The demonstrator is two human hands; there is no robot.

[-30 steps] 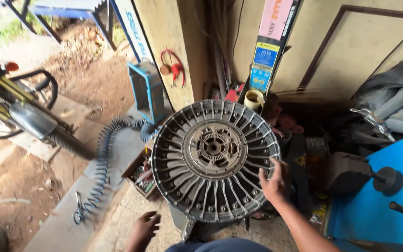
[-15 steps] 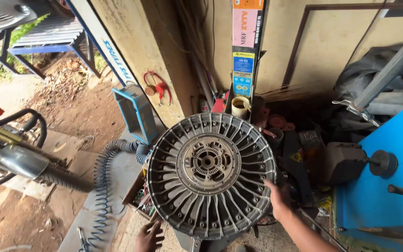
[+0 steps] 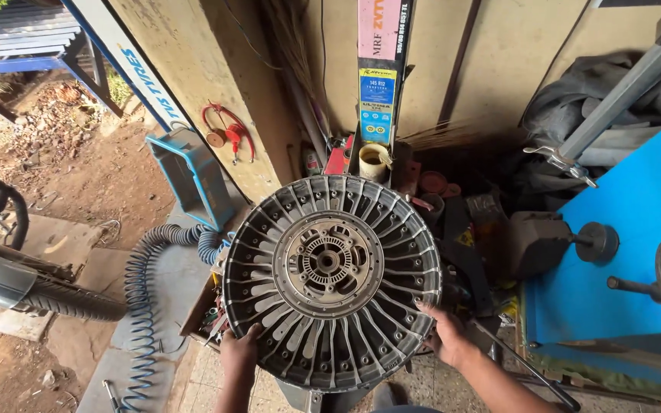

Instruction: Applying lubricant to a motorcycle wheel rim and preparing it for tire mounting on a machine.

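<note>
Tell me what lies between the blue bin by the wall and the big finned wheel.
In the head view, loops of the coiled blue air hose lie between the blue bin and the finned wheel, which both hands hold.

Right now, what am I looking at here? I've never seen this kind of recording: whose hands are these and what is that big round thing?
The one view comes from a camera worn on a person's head, looking down. Both bare hands grip a large round metal wheel disc with many radial fins: the left hand at its lower edge, the right hand at its lower right edge. Around it lie a coiled blue air hose, a blue machine and a small blue bin.
</note>
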